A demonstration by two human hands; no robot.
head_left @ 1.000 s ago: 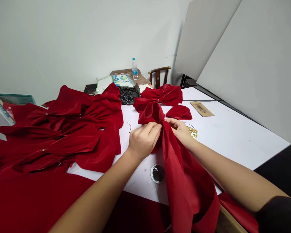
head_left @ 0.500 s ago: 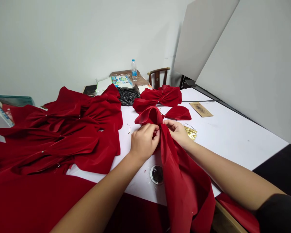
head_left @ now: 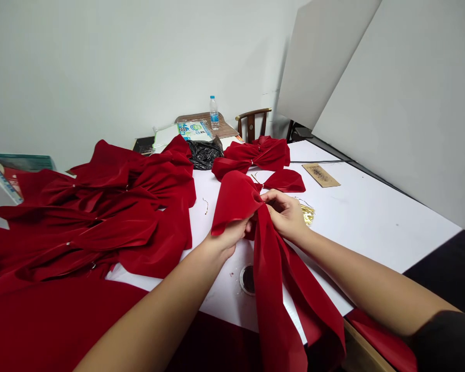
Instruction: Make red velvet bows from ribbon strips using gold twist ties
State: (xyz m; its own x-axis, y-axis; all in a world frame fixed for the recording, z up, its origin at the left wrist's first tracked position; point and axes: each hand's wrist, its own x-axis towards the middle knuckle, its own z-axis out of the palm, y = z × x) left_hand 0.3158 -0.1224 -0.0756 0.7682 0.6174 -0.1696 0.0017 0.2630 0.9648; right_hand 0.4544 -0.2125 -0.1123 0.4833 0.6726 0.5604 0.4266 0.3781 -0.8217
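Note:
Both hands are closed on a red velvet bow (head_left: pixel 236 199) at its gathered middle, held above the white table. My left hand (head_left: pixel 232 238) grips it from below, its fingers largely covered by the bow's loop. My right hand (head_left: pixel 284 211) pinches the gathered centre from the right. Two long tails (head_left: pixel 271 289) hang from there over the table's front edge. Just beyond my right hand lie a bundle of gold twist ties (head_left: pixel 307 214) and another red bow (head_left: pixel 284 181).
Finished-looking red bows (head_left: pixel 112 217) are heaped at the left. More bows (head_left: pixel 256 155) lie ahead, by a black plastic bag (head_left: pixel 205 154). A cardboard piece (head_left: pixel 321 175) rests at the right. Farther back stand a water bottle (head_left: pixel 214 114) and a wooden chair (head_left: pixel 251 124). The tabletop has a round hole (head_left: pixel 248 280).
The bow's loop has flopped left and down over my left hand, which has turned beneath it. The tails have spread apart. My right hand stays near the gathered centre.

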